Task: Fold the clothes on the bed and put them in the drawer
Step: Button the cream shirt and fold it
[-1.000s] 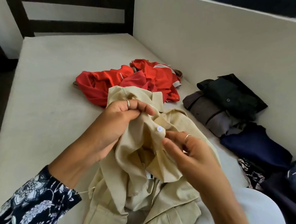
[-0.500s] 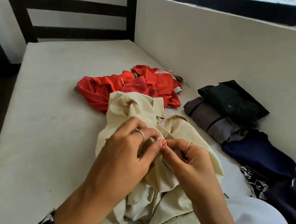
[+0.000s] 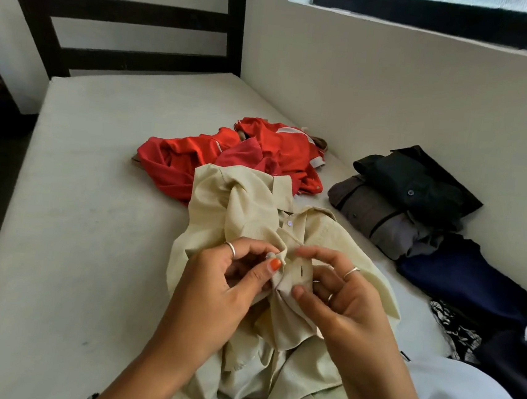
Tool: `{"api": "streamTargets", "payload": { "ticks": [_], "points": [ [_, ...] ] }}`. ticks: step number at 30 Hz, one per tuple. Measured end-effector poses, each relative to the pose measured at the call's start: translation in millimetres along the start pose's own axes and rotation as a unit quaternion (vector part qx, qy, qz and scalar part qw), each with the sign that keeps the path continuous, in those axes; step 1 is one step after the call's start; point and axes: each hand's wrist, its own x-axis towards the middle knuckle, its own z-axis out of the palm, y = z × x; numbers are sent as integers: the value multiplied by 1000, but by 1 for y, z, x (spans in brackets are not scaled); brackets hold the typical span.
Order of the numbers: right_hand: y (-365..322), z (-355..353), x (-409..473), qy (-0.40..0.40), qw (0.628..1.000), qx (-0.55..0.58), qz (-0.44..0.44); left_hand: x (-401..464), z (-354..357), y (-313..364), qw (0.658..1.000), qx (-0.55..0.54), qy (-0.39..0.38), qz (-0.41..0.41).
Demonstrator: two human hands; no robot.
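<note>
While several garments already sit folded against the wall at the right, the job looks roughly midway, by my reckoning. From the head view, a black folded shirt (image 3: pixel 418 182) rests on a grey folded shirt (image 3: pixel 373 214), with a navy folded garment (image 3: pixel 463 279) just nearer and more dark clothing at the right edge, partly cut off. No drawer is in view, so nothing has visibly been put away yet.

Still to fold are the red garment (image 3: pixel 224 160), lying crumpled at the middle of the bed (image 3: pixel 77 213), and the beige shirt (image 3: pixel 249 204) in hand. That shirt lies in front of the person, its far end overlapping the red garment, its near end bunched toward the lap.

Its long axis runs near to far, with the collar end pointing away toward the red heap and the hem end toward the person. One fastened button shows on the placket just beyond the fingers.

The left hand (image 3: pixel 214 294) pinches the placket edge between thumb and forefinger. The right hand (image 3: pixel 339 300) holds the facing edge beside an open buttonhole, thumb below and fingers curled over. It seems the shirt is being buttoned before folding.
</note>
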Motion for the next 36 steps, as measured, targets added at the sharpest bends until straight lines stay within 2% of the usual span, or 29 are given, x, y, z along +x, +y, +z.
{"api": "streamTargets", "payload": {
  "ticks": [4,8,13,15,19,22,27,36],
  "points": [
    [3,-5,0,59,996,60,39,-2,-3,0,1000,13,-7,11],
    [6,-8,0,43,995,70,62,-5,-4,2,998,54,-6,33],
    [0,-7,-6,59,997,42,39,-8,-8,3,992,102,3,72],
    [-7,-6,-8,76,997,3,13,-9,-9,4,980,161,9,113],
    [-16,1,-10,95,981,-149,-79,-10,-9,4,950,248,14,190],
    [-13,10,-11,127,955,-235,-126,-10,-8,5,948,239,20,207],
    [-4,19,-11,131,937,-284,-156,-11,-7,4,953,216,11,212],
    [-3,21,-15,86,978,-150,-119,-9,-9,0,973,151,16,174]
  ]
}}
